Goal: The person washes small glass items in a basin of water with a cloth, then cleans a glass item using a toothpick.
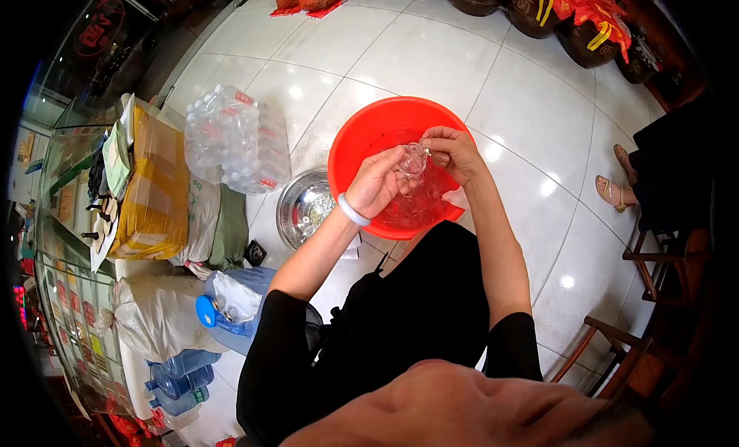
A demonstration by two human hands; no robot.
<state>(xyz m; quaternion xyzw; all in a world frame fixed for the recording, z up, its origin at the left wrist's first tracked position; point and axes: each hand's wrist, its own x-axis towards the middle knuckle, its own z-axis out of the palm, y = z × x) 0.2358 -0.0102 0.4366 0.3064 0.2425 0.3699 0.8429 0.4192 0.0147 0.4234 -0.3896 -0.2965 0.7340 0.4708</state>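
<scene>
Over a red plastic basin (343, 143), both hands are raised with a small clear, glass-like round piece (414, 161) between them. My left hand (375, 182), with a pale bangle (353, 210) at the wrist, has its fingers curled round the near side of the piece. The fingertips of my right hand (454, 156) pinch its upper right edge. Clear liquid and several see-through pieces show in the basin; their exact kind is hard to make out. A shiny metal bowl (286, 204) with small clear pieces inside stands left of the basin, partly behind my left forearm.
Shrink-wrapped plastic bottles (235, 139) stand on the tiled floor (416, 50). A taped carton (158, 189), sacks (154, 312) and a blue water jug (235, 308) are at left. Dark jars (585, 43) line the back. A person's sandalled foot (614, 191) and wooden stools (616, 339) are at right.
</scene>
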